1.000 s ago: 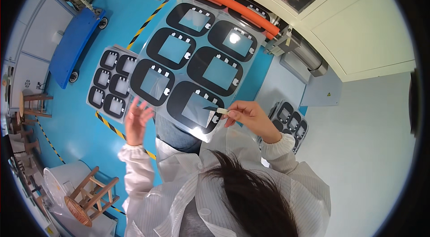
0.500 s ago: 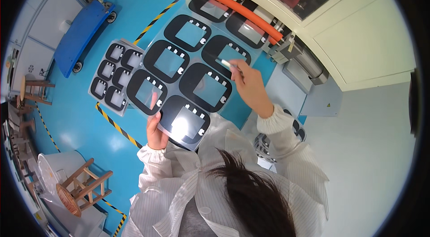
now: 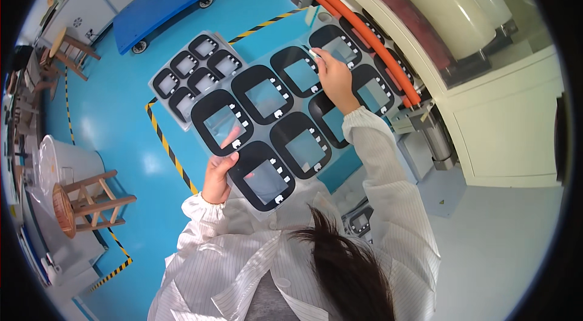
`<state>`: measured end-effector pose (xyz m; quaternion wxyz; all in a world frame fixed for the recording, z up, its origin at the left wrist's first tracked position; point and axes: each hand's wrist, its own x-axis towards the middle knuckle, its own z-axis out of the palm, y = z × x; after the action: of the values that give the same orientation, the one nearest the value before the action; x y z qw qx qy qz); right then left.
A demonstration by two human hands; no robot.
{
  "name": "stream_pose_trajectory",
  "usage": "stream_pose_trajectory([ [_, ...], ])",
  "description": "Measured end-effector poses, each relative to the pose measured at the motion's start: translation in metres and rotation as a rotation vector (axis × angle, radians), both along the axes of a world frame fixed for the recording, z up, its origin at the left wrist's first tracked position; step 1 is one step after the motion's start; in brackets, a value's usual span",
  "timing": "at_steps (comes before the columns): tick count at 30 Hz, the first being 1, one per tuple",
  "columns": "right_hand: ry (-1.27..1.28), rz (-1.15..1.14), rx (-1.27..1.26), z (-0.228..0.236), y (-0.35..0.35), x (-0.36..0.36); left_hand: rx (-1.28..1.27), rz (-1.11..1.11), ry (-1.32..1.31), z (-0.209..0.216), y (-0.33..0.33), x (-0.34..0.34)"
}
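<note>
A long clear plastic sheet printed with several black rounded frames stretches from my body up to the machine's orange roller. My left hand pinches its near left edge, thumb on top and the other fingers beneath, partly showing through a clear window. Over the far part of the sheet, my right hand grips a slim white pen-like tool with a dark tip. The tip is close above one of the black frames; whether it touches cannot be seen.
Left of the sheet lies a stack of similar printed sheets. A blue flat trolley stands beyond it. Wooden stools and a white bin are at the left. The cream machine fills the right, with more printed sheets below my right arm.
The view has turned, so the machine and sheet sit further right. My right hand with the pen-like tool has moved to a different frame farther left on the sheet. My left hand keeps its hold.
</note>
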<state>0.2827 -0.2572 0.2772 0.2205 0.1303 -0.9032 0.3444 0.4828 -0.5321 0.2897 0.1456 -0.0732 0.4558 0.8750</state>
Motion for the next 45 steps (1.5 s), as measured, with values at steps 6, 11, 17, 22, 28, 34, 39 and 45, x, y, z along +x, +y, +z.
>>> stream_pose_trajectory([
  [6, -0.002, -0.081, 0.205, -0.011, -0.039, -0.013, -0.071, 0.056, 0.011, 0.008, -0.013, 0.019],
  [11, -0.022, -0.044, 0.274, -0.012, -0.054, -0.009, -0.075, 0.058, 0.009, 0.016, -0.022, 0.032],
  [17, 0.049, 0.03, 0.182, -0.009, -0.063, -0.005, -0.096, 0.147, -0.041, 0.026, -0.025, 0.038],
  [22, -0.147, 0.027, 0.299, -0.004, -0.074, -0.007, -0.053, 0.132, -0.03, 0.037, -0.029, 0.041],
  [28, -0.223, 0.108, 0.319, -0.002, -0.044, 0.022, -0.135, 0.178, -0.024, 0.04, -0.033, 0.037],
  [34, -0.368, 0.247, 0.38, 0.001, 0.06, 0.168, -0.12, 0.231, -0.041, 0.043, -0.053, 0.048],
  [39, -1.193, 0.255, -0.206, -0.003, 0.112, 0.184, -0.192, 0.336, -0.044, 0.047, -0.073, 0.041],
  [45, -0.686, 0.14, -1.005, -0.024, 0.071, 0.182, -0.15, 0.38, -0.016, 0.046, -0.099, 0.047],
])
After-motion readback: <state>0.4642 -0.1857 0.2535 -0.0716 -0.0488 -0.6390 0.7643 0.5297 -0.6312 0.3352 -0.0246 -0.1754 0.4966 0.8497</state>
